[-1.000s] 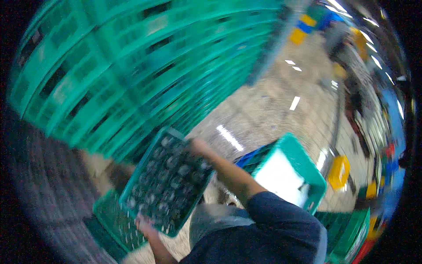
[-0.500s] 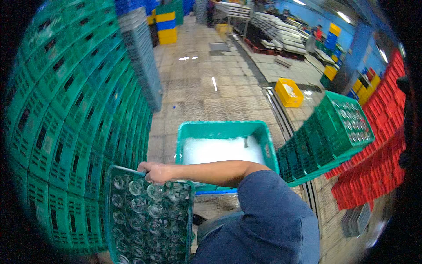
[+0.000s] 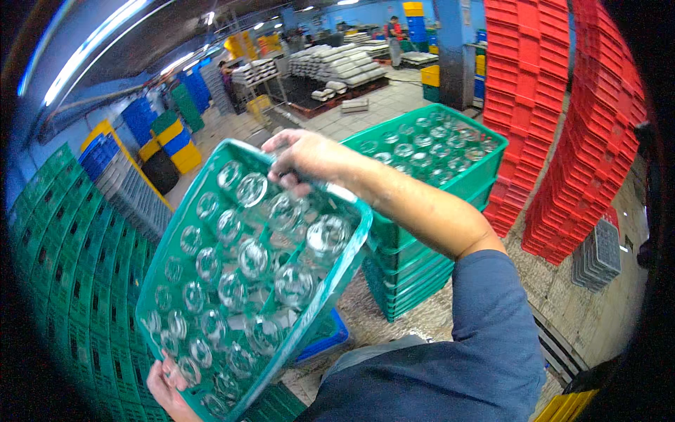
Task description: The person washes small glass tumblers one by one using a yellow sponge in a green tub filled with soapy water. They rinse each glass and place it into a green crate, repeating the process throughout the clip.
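Observation:
I hold a green crate (image 3: pixel 260 295) filled with several clear glass pieces in divided cells, raised and tilted at a slant. My right hand (image 3: pixel 299 162) grips its upper rim, forearm reaching across from the right. My left hand (image 3: pixel 169 387) grips its lower left side, fingers partly hidden. Just beyond the held crate stands a stack of green crates (image 3: pixel 457 197), whose top one holds similar glassware in rows.
Green crates (image 3: pixel 56 246) line the left; red stacks (image 3: pixel 524 112) rise at right beside grey trays (image 3: pixel 598 253). A blue crate (image 3: pixel 323 341) lies low beneath the held one. White sacks (image 3: pixel 337 63) and other people (image 3: pixel 394 42) are farther back.
My view has swung right and up toward the green stack and red crates. The held crate has risen from low at the left to higher in front of me.

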{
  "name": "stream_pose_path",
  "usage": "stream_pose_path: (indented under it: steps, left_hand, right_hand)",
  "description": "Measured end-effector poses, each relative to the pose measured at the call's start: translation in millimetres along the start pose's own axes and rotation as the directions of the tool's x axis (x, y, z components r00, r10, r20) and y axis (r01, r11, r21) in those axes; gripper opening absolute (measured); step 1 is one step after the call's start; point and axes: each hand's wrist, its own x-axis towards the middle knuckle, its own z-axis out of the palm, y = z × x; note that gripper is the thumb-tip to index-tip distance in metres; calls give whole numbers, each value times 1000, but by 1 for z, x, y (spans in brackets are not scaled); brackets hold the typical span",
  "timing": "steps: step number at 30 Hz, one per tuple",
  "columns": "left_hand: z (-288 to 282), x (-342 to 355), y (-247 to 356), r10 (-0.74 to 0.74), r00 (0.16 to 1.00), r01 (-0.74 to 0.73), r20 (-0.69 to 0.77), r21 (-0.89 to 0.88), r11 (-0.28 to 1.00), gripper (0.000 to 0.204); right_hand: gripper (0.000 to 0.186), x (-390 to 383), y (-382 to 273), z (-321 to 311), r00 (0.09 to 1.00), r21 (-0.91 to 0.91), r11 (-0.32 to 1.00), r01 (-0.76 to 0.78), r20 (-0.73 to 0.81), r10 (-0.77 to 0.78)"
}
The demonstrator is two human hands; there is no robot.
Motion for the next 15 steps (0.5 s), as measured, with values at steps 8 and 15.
stream_pose_path:
  steps: [8, 15]
  left_hand:
    - [299, -24, -3, 33, 902, -14, 431, -47, 999, 29]
    - [380, 52, -46, -75, 532, 354, 843, -141, 925, 30]
  right_hand:
    - [50, -87, -93, -228, 947, -162, 987, -4, -319, -48]
    - [29, -112, -132, -289, 899, -440, 893, 96, -347, -267]
